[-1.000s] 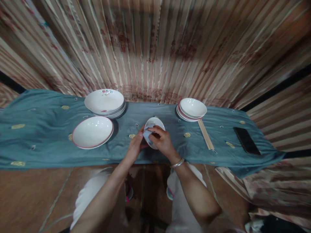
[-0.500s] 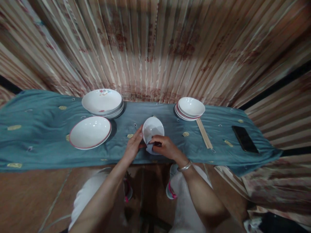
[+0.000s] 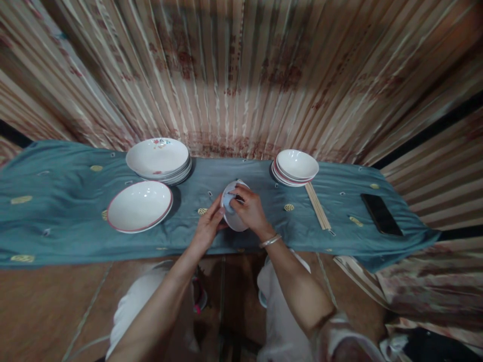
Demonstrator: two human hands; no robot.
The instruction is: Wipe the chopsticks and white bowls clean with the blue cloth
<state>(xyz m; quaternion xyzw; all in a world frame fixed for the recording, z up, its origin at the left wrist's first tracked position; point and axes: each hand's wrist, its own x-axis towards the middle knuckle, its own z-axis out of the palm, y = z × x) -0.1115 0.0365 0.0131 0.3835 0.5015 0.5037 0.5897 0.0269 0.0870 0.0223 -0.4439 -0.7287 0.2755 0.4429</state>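
Observation:
A small white bowl (image 3: 234,221) is tilted over the table's front half, at the centre of the view. My left hand (image 3: 210,221) grips its left side, thumb near the rim and fingers underneath. Pinched in my right hand (image 3: 251,206) is a light blue cloth (image 3: 228,200), pressed against the inside of the bowl by the upper left rim. The right hand covers much of the bowl's right side. A bracelet circles my right wrist.
On the blue tablecloth (image 3: 211,173), stacked plates (image 3: 158,158) and a red-rimmed dish (image 3: 139,207) stand left. To the right are stacked bowls (image 3: 296,166), chopsticks (image 3: 317,207) and a black phone (image 3: 381,214). A pleated curtain (image 3: 234,75) hangs behind.
My right hand has moved the cloth from the bowl's near edge up to its far left inside. The left hand stays on the bowl's left side.

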